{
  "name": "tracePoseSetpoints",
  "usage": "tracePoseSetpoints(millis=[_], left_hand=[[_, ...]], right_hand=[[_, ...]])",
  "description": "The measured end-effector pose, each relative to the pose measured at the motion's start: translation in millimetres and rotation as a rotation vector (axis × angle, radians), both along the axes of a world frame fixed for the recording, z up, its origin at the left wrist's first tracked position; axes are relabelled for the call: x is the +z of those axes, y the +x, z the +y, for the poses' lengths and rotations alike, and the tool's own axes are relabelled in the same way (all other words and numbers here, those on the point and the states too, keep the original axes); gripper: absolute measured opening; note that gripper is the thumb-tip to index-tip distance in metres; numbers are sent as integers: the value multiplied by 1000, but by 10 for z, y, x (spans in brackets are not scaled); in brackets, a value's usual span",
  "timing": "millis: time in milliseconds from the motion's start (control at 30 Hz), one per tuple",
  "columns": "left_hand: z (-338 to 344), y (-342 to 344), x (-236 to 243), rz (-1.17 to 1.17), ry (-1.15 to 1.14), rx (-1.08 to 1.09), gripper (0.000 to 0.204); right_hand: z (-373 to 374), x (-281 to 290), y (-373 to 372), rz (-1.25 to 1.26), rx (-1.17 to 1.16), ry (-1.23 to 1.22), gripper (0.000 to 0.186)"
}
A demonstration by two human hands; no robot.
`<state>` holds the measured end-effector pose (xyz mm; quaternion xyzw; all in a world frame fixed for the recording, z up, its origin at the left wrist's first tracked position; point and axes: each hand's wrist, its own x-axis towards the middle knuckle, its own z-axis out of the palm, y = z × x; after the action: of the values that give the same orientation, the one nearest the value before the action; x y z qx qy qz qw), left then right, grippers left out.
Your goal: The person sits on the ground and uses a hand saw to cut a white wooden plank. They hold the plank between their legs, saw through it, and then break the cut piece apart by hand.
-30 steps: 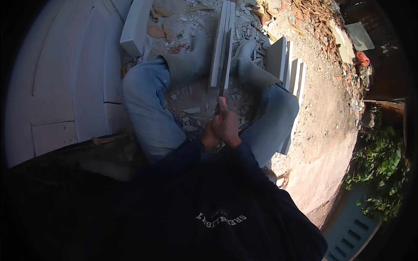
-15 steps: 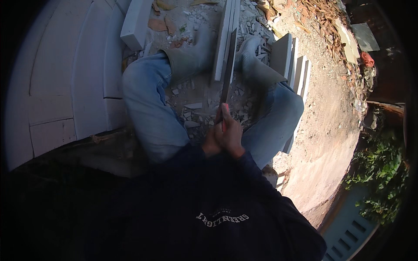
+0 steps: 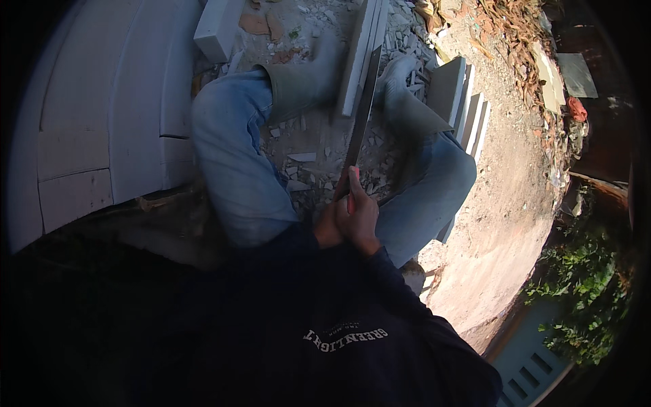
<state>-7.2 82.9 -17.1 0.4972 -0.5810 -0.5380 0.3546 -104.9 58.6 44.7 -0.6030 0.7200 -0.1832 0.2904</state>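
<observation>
Both my hands are closed together around the red handle of a handsaw [image 3: 364, 115]. My right hand [image 3: 361, 216] is on the right side of the grip, and my left hand [image 3: 329, 228] is pressed against it, partly covered. The long, dark blade points away from me and lies along the right side of a pale, narrow block [image 3: 358, 71] between my boots. Whether its teeth are in the block cannot be made out. My left boot [image 3: 302, 85] and right boot [image 3: 407, 95] flank the block.
Pale rubble [image 3: 303, 157] covers the ground between my legs. A wall of pale blocks [image 3: 135, 95] rises at left, with a loose block [image 3: 217, 37] near it. Several slabs [image 3: 447, 88] stand beside my right leg. Dry leaves [image 3: 519, 47] and a green plant [image 3: 583, 292] lie farther right.
The saw and both hands have drawn back slightly toward me relative to the block. The whole view has turned a little. Both hands keep their hold on the handle.
</observation>
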Motion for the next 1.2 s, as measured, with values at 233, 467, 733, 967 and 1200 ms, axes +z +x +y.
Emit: tracePoseSetpoints(millis=[233, 467, 733, 967, 1200], left_hand=[[-986, -166, -100, -10, 70, -46, 39], [16, 21, 6, 41, -79, -50, 45], [-836, -208, -127, -75, 83, -11, 44], [-338, 21, -29, -6, 99, -114, 50], [-961, -236, -134, -67, 142, -76, 51]], right_hand=[[-909, -147, -60, 52, -26, -168, 65], [14, -15, 2, -4, 20, -85, 71], [-762, -201, -92, 36, 17, -152, 70], [-260, -9, 31, -76, -15, -131, 65], [-891, -247, -162, 2, -58, -169, 66]])
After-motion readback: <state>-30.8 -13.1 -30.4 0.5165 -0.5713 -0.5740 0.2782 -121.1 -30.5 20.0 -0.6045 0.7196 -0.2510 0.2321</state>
